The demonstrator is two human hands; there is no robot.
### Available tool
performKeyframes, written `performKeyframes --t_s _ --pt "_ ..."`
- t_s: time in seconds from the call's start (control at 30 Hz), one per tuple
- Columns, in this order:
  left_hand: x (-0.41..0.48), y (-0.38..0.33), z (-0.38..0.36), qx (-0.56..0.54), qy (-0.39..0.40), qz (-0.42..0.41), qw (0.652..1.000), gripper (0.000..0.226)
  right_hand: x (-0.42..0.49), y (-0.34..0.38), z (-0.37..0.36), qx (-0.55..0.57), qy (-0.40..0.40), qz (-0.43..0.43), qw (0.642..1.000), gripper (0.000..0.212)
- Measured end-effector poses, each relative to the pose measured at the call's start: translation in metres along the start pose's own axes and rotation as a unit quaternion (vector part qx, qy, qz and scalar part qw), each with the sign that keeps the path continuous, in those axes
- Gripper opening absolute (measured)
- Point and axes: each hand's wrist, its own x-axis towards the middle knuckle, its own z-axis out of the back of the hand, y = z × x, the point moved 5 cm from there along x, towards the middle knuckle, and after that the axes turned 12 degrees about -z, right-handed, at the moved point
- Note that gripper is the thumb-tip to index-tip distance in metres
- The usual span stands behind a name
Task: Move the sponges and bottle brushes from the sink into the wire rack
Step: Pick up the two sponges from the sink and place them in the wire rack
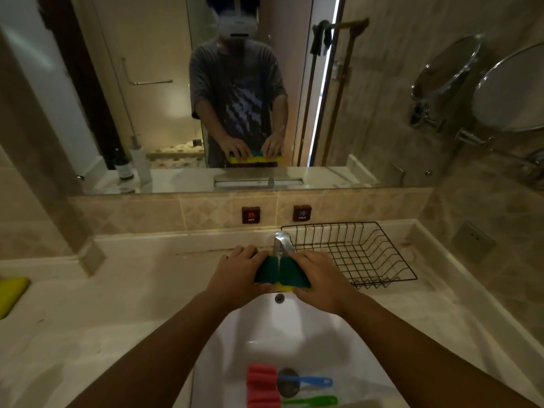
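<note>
Both hands, left hand (235,270) and right hand (319,279), clamp the sponges (281,273) together over the sink's (338,343) far rim | wire rack (353,251) right, seemingly empty | two bottle brushes (294,388) left near the drain.

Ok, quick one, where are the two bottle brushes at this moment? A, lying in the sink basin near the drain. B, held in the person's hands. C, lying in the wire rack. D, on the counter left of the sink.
A: the blue-handled brush and green-handled brush lie in the sink by the drain, while both hands hold green-and-yellow sponges and the wire rack holds nothing.
</note>
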Motion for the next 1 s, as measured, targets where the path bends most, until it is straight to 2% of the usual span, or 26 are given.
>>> performKeyframes --t_s 0.1,0.33,0.7,1.0 --pt "0.005 -0.003 0.000 -0.009 -0.012 -0.005 1.000 0.073 0.001 -0.006 0.005 -0.005 -0.004 -0.009 1.000 0.062" --pt "0.035 -0.027 -0.003 -0.020 -0.018 -0.048 0.998 0.072 -0.003 -0.040 0.024 -0.034 -0.005 -0.043 0.998 0.072" --pt "0.134 -0.066 -0.014 -0.036 -0.032 -0.049 0.998 0.073 0.034 -0.123 0.081 -0.019 -0.030 -0.042 0.999 0.071" --pt "0.208 -0.072 -0.074 -0.044 0.035 -0.010 0.998 0.074 0.085 -0.213 0.054 -0.026 0.038 -0.025 0.999 0.068"
